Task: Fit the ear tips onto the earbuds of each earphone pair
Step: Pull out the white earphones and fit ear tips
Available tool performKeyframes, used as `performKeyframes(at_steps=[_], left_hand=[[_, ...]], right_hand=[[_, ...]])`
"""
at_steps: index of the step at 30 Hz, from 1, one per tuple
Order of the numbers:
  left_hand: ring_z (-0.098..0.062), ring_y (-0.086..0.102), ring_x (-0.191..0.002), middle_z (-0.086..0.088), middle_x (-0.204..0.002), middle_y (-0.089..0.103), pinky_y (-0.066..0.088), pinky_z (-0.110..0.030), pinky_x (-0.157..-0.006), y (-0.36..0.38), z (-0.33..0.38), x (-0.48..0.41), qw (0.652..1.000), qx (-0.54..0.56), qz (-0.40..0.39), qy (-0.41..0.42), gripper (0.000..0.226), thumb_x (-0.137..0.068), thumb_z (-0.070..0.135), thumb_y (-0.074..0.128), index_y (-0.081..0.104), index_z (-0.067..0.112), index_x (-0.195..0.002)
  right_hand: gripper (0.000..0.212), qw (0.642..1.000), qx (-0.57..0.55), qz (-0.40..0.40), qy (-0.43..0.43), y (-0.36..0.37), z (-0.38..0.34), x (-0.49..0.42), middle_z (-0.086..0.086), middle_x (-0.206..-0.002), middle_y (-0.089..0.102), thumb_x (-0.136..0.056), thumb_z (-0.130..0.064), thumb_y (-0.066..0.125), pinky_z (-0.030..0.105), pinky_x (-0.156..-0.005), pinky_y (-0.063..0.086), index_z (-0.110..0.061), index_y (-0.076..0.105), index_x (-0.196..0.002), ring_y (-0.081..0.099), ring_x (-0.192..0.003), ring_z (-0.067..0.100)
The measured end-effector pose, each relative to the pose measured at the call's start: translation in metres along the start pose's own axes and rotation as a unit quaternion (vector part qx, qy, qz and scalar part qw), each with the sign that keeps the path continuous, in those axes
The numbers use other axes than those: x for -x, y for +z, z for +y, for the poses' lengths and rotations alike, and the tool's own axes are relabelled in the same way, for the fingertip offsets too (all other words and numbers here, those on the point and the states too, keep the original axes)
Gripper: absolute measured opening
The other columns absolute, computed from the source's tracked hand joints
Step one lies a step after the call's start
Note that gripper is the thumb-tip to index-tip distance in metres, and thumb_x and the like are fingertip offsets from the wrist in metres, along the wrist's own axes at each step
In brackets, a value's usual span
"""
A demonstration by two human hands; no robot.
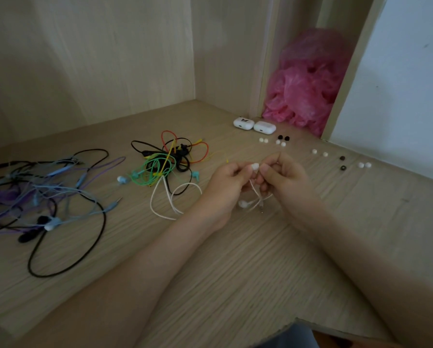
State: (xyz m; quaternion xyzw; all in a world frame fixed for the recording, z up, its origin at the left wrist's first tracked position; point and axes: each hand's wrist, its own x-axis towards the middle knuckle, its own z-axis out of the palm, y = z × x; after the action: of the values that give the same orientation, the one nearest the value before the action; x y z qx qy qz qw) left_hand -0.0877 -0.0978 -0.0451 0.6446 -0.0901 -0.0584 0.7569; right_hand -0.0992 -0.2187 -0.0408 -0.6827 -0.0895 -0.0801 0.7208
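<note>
Wooden desk (235,272) under hands (224,182) (284,178) pinching, seemingly, a half-hidden earbud (255,167).

Setting: likely a home. You work at a wood-grain desktop (235,272) boxed in by matching laminate panels (110,59); a pink plastic bag (308,81) fills the side gap at its far right corner; earphones (59,170) lie tangled at its left edge.

Pale wood-grain tabletop (235,272).
- 9 o'clock: tangle of blue, purple and black earphone cables (47,192).
- 11 o'clock: tangle of green, yellow, orange and black earphone cables (167,159).
- Centre: looped white earphone cable (160,204).
- 1 o'clock: two white oval plastic cases (242,123), side by side; crumpled pink plastic bag (308,91), apparently on the same surface.
- 2 o'clock: small round white ear tips (263,140) and black ear tips (280,136), scattered.
</note>
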Motion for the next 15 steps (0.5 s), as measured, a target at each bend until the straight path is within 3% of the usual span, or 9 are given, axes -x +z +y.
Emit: performKeyframes(at_steps=[2,6,10,15], left_hand=[[-0.012,0.060,-0.074,-0.002,-0.077,0.061,0.050,-0.025,-0.078,-0.0021,0.0017,-0.0002,1.000,0.008,-0.008,0.000,0.018,-0.096,0.009,0.047,0.063,0.012,-0.088],[-0.005,0.060,-0.073,0.000,-0.080,0.063,0.050,-0.020,-0.074,-0.0041,0.0033,0.0008,1.000,0.003,-0.027,-0.002,0.019,-0.097,0.004,0.044,0.061,0.010,-0.101],[-0.015,0.061,-0.081,-0.007,-0.085,0.064,0.049,-0.029,-0.084,-0.0038,0.0034,0.0017,1.000,0.001,-0.026,-0.008,0.015,-0.096,0.002,0.046,0.057,0.009,-0.102],[-0.016,0.061,-0.082,-0.007,-0.085,0.064,0.048,-0.034,-0.085,-0.0026,0.0047,0.0023,0.999,-0.017,-0.034,-0.028,0.012,-0.096,0.014,0.049,0.057,0.007,-0.101]], right_hand=[[0.013,1.000,-0.012,-0.007,-0.002,-0.0016,-0.0013,-0.0006,0.001,-0.061,0.058,-0.094,0.001,0.046,0.017,-0.053,0.045,-0.008,0.052,-0.086,0.053,-0.053,0.007],[0.012,0.999,-0.031,-0.015,-0.005,-0.0065,-0.0042,-0.0014,0.002,-0.062,0.058,-0.093,-0.001,0.048,0.020,-0.053,0.044,-0.009,0.055,-0.091,0.053,-0.056,0.010],[0.010,0.999,-0.031,-0.034,-0.001,-0.0074,-0.0062,-0.0009,0.007,-0.067,0.057,-0.092,-0.004,0.050,0.020,-0.054,0.043,-0.007,0.059,-0.090,0.055,-0.058,0.010],[0.003,0.999,0.027,-0.031,0.010,-0.0102,-0.0037,-0.0037,0.002,-0.063,0.059,-0.090,-0.008,0.057,0.020,-0.053,0.042,-0.010,0.059,-0.091,0.053,-0.059,0.015]])
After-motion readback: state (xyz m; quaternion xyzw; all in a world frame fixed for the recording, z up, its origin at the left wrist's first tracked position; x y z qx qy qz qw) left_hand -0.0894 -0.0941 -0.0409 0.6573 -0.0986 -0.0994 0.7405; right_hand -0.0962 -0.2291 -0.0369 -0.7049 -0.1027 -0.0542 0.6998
